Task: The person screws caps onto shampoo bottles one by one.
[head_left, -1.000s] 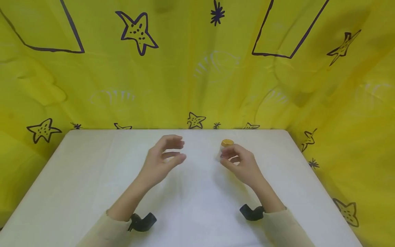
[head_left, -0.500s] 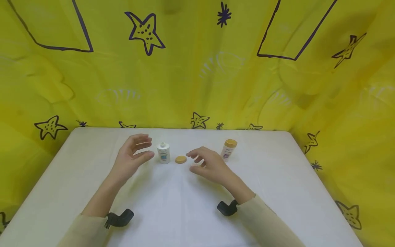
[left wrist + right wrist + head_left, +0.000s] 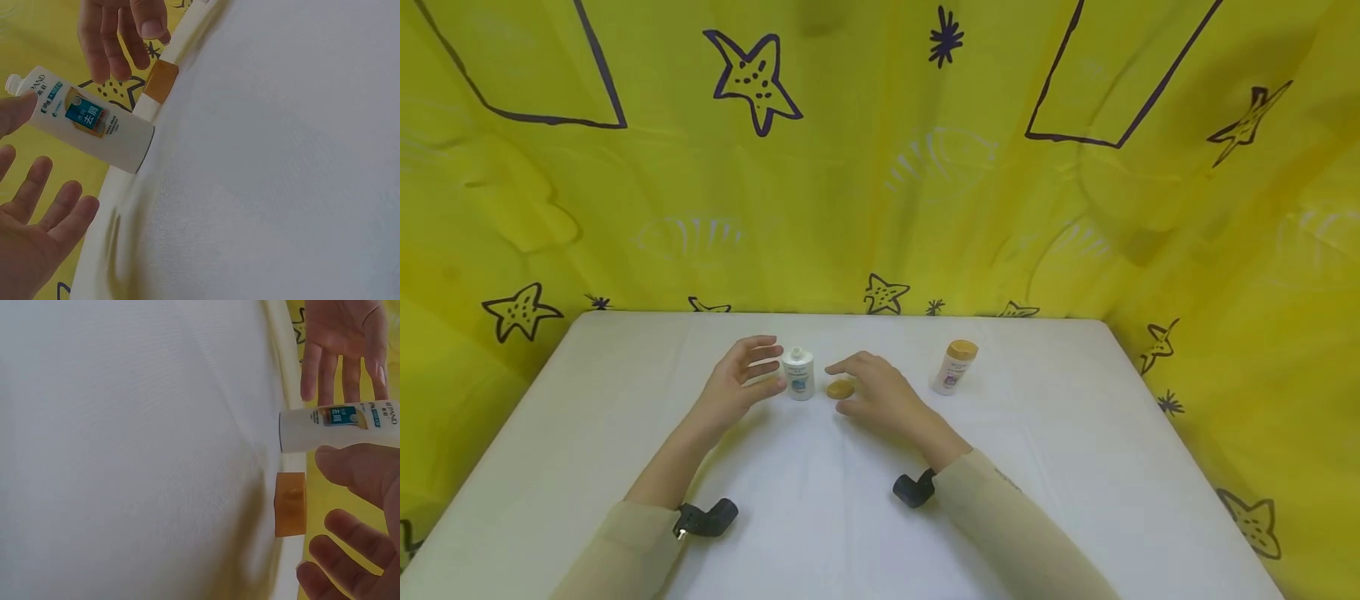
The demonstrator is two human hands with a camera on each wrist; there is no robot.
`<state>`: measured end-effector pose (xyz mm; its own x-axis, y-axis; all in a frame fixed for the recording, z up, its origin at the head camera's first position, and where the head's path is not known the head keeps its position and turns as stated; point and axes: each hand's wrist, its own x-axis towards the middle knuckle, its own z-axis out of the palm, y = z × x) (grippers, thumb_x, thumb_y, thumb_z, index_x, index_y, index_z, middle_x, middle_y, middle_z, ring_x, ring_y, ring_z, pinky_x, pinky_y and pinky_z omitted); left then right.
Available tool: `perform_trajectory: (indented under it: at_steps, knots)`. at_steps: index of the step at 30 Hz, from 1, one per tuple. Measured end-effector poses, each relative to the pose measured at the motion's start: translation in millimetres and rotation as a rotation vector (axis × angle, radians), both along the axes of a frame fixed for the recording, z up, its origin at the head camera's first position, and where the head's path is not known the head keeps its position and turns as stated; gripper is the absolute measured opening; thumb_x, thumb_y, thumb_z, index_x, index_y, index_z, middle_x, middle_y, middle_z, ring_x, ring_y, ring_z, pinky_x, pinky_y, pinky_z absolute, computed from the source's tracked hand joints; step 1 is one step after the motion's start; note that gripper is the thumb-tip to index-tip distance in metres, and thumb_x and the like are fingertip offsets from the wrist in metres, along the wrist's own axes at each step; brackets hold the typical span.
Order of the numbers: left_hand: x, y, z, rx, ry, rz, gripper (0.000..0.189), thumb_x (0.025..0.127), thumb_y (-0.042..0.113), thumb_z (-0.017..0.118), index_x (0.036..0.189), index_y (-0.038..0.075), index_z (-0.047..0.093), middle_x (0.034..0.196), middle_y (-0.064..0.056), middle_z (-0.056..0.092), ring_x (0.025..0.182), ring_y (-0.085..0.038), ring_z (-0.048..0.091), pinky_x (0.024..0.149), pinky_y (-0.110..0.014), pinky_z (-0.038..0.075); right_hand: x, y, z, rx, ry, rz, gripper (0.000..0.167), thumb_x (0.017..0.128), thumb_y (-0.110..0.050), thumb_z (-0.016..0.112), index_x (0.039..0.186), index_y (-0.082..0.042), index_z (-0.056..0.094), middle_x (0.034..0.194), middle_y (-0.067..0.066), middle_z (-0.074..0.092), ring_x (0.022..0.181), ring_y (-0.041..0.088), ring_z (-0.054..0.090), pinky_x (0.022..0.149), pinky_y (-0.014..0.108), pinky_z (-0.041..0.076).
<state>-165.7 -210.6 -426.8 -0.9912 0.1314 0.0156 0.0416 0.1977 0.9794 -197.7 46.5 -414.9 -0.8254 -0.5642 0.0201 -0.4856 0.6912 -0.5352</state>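
Note:
An uncapped white shampoo bottle (image 3: 799,375) with a blue label stands upright on the table, its narrow neck showing; the label is readable in the left wrist view. My left hand (image 3: 741,377) is just left of it, fingers spread, thumb near the bottle's side. A golden flip cap (image 3: 840,389) lies on the table to the bottle's right. Around the cap's right side hovers my right hand (image 3: 880,392), fingers and thumb apart. In the right wrist view a gap shows between those fingers and the cap (image 3: 290,504), so neither hand grips anything.
A second white bottle (image 3: 955,367), wearing a golden cap, stands farther right. Beneath everything is a white-covered table (image 3: 1075,467). A yellow curtain (image 3: 835,183) with drawn stars hangs directly behind the table's far edge.
My right hand has left the capped bottle and moved left to the loose cap. The left hand shifted left, uncovering the open bottle, then came slightly back toward it.

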Motion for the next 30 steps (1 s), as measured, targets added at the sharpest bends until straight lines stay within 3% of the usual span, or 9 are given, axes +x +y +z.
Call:
perform_trajectory:
  at_steps: [9,15,20,23,30]
  knots:
    - [-3.2,6.0,-9.5,-0.022,0.012,-0.075,0.049,0.094,0.015,0.069,0.138,0.007,0.048,0.14,-0.019,0.054,0.128,-0.041,0.054,0.103,-0.055,0.046,-2.0,-7,-5.8,0.015,-0.035,-0.015,0.044,0.089,-0.019,0.073,0.131,-0.026,0.064,0.119,-0.008,0.064,0.109,0.013,0.058,0.099,0.036,0.048]
    - [-4.4,7.2,-14.7,-0.041,0.022,-0.059,0.042,0.094,0.011,0.069,0.132,0.005,0.054,0.134,-0.021,0.058,0.121,-0.04,0.06,0.102,-0.054,0.047,-1.1,-11,-9.1,0.034,-0.022,-0.053,0.038,0.09,-0.012,0.071,0.126,-0.025,0.068,0.118,-0.006,0.067,0.109,0.015,0.059,0.098,0.038,0.048]
    - [-6.8,11.0,-20.6,-0.079,0.067,-0.065,0.042,0.092,0.012,0.071,0.131,0.005,0.055,0.128,-0.022,0.061,0.117,-0.041,0.062,0.098,-0.054,0.05,-0.5,-8,-14.5,0.039,-0.013,-0.106,0.028,0.091,-0.016,0.072,0.117,-0.025,0.071,0.104,-0.007,0.064,0.095,0.013,0.058,0.088,0.034,0.049]
    - [-7.5,13.6,-22.4,-0.093,0.088,-0.063,0.041,0.092,0.013,0.072,0.129,0.005,0.055,0.125,-0.02,0.062,0.115,-0.04,0.063,0.096,-0.051,0.051,1.6,-5,-15.4,0.017,-0.016,-0.133,0.024,0.093,-0.022,0.071,0.116,-0.026,0.07,0.101,-0.008,0.063,0.09,0.012,0.057,0.083,0.032,0.049]
    - [-5.9,23.0,-20.8,-0.126,0.079,-0.055,0.036,0.095,0.011,0.067,0.129,0.01,0.054,0.127,-0.017,0.06,0.115,-0.038,0.062,0.091,-0.043,0.054,11.8,9,-2.5,-0.106,-0.034,-0.158,0.027,0.093,-0.024,0.071,0.12,-0.024,0.069,0.109,-0.009,0.066,0.095,0.011,0.06,0.085,0.033,0.05]
